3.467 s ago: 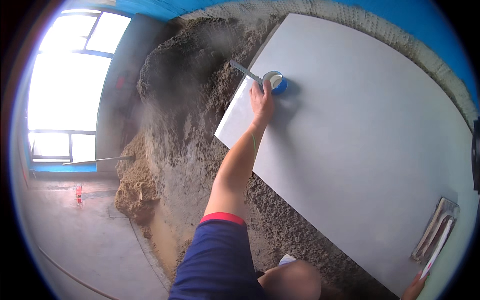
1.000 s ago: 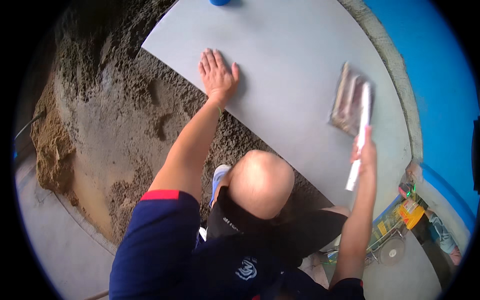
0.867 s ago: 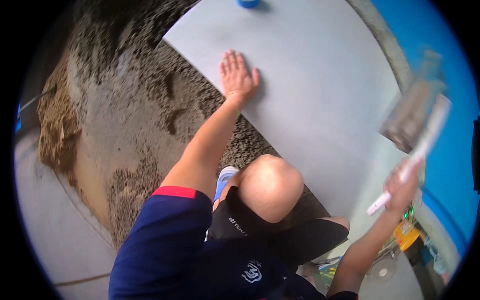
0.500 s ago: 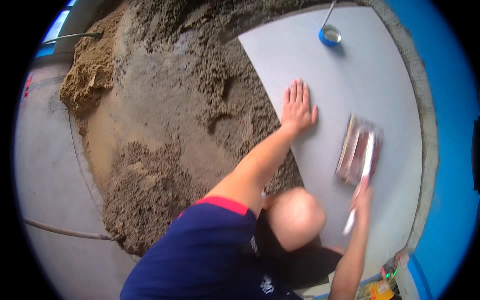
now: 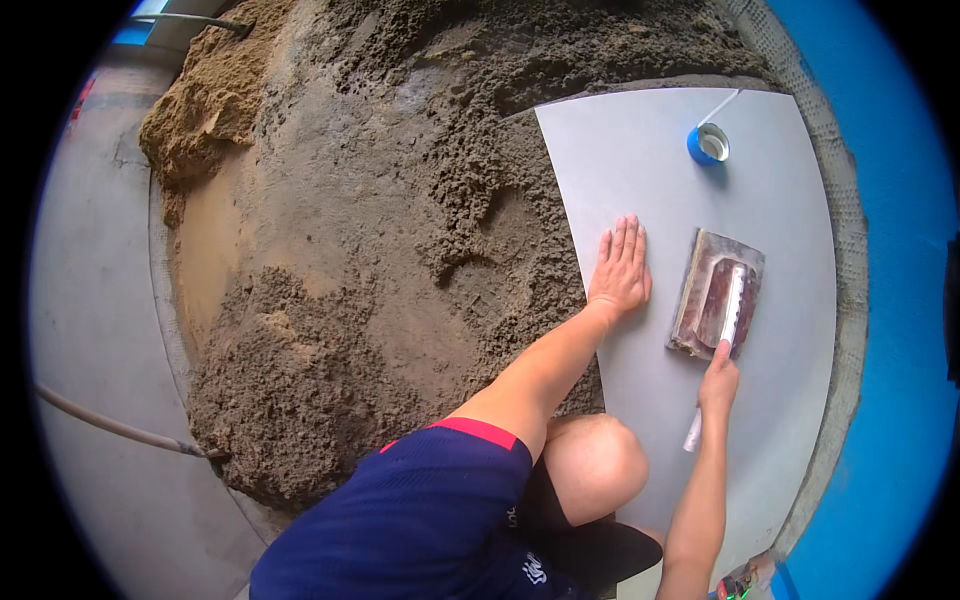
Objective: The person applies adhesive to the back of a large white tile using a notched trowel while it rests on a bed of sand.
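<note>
My left hand (image 5: 621, 270) lies flat near the left edge of a large pale grey tile (image 5: 760, 400), fingers stretched out together. My right hand (image 5: 718, 383) is closed around a long, white, stick-like tool (image 5: 692, 430), whose lower end sticks out below my fist. Its upper part, with a notched edge, lies across a rectangular float (image 5: 697, 268) with a worn brown and grey face. Whether the tool is separate from the float or joined to it, I cannot tell. A blue tape roll (image 5: 708, 145) stands farther up the tile with a thin white stick in it.
Rough damp mortar (image 5: 330, 380) spreads left of the tile and beyond its far edge. Sandy material (image 5: 205, 110) is heaped at the far left. A hose or rod (image 5: 120, 427) runs over the grey floor into the mortar. A blue wall (image 5: 900, 330) borders the right side.
The view has shifted, so the tile and tape roll sit lower in the picture. My left hand stays flat on the tile, and my right hand still grips the white tool at the float.
</note>
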`<state>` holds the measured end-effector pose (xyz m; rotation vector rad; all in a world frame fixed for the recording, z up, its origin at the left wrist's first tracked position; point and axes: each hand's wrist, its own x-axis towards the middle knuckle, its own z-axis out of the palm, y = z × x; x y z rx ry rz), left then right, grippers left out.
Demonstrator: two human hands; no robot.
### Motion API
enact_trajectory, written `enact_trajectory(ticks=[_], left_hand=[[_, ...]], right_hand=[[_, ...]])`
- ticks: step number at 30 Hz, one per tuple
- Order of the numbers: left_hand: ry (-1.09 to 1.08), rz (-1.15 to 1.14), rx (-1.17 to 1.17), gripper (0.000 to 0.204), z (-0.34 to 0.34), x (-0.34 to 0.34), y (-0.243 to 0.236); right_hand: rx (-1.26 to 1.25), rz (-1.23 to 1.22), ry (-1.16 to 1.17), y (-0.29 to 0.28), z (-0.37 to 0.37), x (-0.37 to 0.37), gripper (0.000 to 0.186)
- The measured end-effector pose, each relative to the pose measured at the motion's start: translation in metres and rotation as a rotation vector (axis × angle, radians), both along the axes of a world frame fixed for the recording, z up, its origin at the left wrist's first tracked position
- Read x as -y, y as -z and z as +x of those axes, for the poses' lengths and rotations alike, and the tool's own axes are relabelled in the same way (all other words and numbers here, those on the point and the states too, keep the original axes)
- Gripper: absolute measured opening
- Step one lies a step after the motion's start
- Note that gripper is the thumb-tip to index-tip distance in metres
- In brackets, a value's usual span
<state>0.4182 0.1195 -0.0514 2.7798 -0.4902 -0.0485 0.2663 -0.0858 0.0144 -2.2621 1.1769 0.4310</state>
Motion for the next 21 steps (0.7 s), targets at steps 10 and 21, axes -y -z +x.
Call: enact_trajectory(ticks=[10,21], left_hand=[[-0.219,-0.122,-0.113,0.079,0.039,0.027,0.005],[-0.272,-0.015,-0.114,0.079,0.065,0.042,0.002]], right_hand=[[0.18,0.565,0.462,-0.028,0.012,0.0,0.064],[0.975,0.131,0.223,-0.248,0.114,0.112,0.042]])
